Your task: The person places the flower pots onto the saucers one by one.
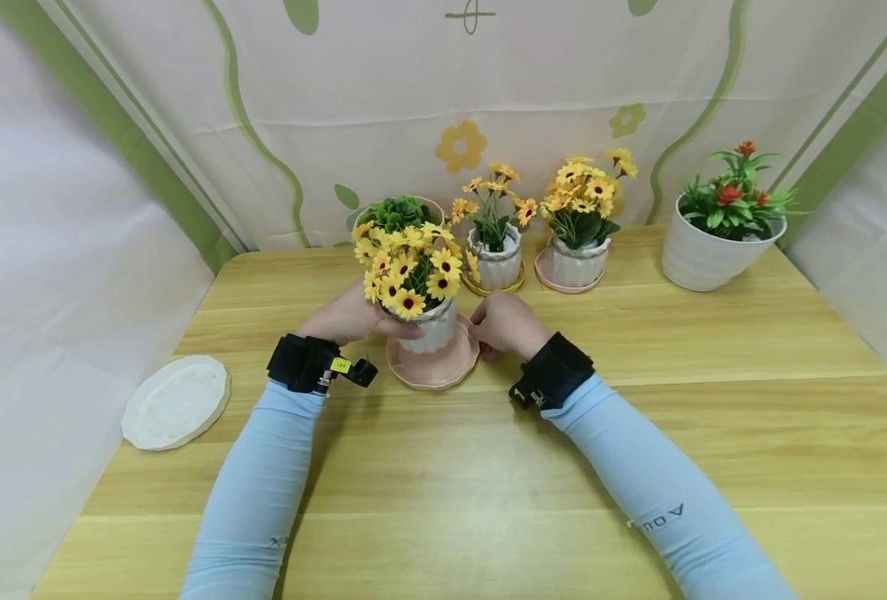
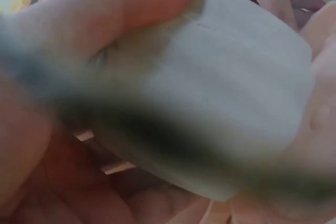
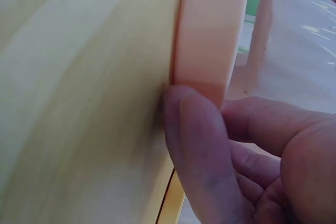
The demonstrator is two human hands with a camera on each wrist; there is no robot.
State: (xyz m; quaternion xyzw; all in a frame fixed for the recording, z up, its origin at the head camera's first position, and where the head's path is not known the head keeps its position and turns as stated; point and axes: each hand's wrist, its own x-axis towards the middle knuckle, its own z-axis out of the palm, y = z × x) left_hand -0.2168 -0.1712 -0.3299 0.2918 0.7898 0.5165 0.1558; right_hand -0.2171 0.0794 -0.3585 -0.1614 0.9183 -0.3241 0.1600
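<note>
My left hand [image 1: 349, 317] grips a white ribbed flowerpot [image 1: 434, 332] full of yellow daisy-like flowers [image 1: 406, 271], its thumb across the front. The pot is over a pink saucer [image 1: 432, 371], overlapping its back part in the head view. In the left wrist view the pot's pale wall [image 2: 236, 72] fills the middle, fingers curled round it. My right hand [image 1: 511, 323] pinches the saucer's right rim between thumb and fingers. The right wrist view shows the saucer's pink edge [image 3: 207, 35] close against the wooden tabletop, with a fingertip at its underside.
Behind stand a green plant [image 1: 398, 212] and two potted yellow flowers, one on a yellow saucer [image 1: 496, 287], the other on a pink saucer [image 1: 573, 285]. A larger white pot [image 1: 709, 254] with red flowers is at back right. A white plate [image 1: 177, 402] lies at the table's left edge.
</note>
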